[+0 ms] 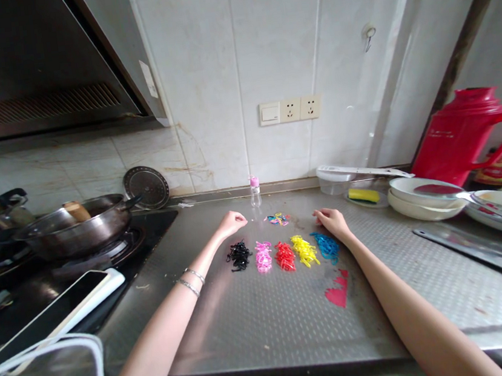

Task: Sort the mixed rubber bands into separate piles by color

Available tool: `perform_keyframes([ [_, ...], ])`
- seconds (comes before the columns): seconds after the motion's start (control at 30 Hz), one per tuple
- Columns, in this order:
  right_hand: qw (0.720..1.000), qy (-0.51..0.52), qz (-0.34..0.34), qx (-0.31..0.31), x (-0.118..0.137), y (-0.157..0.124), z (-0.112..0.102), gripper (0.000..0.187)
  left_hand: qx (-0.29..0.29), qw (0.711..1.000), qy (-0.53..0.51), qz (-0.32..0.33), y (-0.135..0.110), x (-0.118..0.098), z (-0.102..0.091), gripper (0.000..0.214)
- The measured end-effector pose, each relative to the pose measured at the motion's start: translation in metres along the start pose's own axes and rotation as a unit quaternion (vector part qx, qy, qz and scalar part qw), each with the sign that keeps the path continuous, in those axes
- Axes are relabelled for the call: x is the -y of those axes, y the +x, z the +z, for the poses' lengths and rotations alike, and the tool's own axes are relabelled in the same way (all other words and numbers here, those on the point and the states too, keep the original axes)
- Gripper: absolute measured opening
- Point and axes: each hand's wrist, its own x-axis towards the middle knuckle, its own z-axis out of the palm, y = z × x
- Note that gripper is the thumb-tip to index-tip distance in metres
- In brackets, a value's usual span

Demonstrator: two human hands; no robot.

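My left hand (pixel 233 222) is closed in a pinch above the steel counter, left of a small mixed-colour pile of rubber bands (pixel 277 219); anything between its fingertips is too small to make out. To the right of that pile, my right hand (pixel 332 223) has its fingers curled together beside the blue rubber bands (pixel 326 247); what they hold, if anything, is hidden. In a row nearer me lie black bands (pixel 240 256), pink bands (pixel 264 256), red bands (pixel 285 256) and yellow bands (pixel 304 250). A clear bottle with a pink cap (pixel 255 191) stands behind the mixed pile.
A red patch (pixel 337 290) marks the counter. At left are a stove with a pan (pixel 77 227), a phone (pixel 50 319) and white cables (pixel 87 342). Rightward are bowls (pixel 424 203), a sponge (pixel 363 195), a knife (pixel 479 254) and a red thermos (pixel 459 138).
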Motion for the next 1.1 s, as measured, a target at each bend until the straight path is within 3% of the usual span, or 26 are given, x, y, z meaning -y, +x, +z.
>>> perform_keyframes([
  [0.2, 1.0, -0.002, 0.008, -0.006, -0.001, 0.001, 0.001, 0.043, -0.007, 0.996, 0.087, 0.026, 0.025, -0.018, 0.029, 0.022],
  [0.5, 1.0, -0.001, 0.009, -0.014, 0.001, 0.0, 0.0, 0.041, -0.001, 0.993, 0.115, -0.02, 0.038, -0.03, 0.056, 0.026],
  [1.1, 1.0, -0.015, 0.005, -0.015, 0.009, -0.004, -0.003, 0.037, 0.0, 0.994, 0.11, -0.004, 0.041, -0.028, 0.055, 0.015],
])
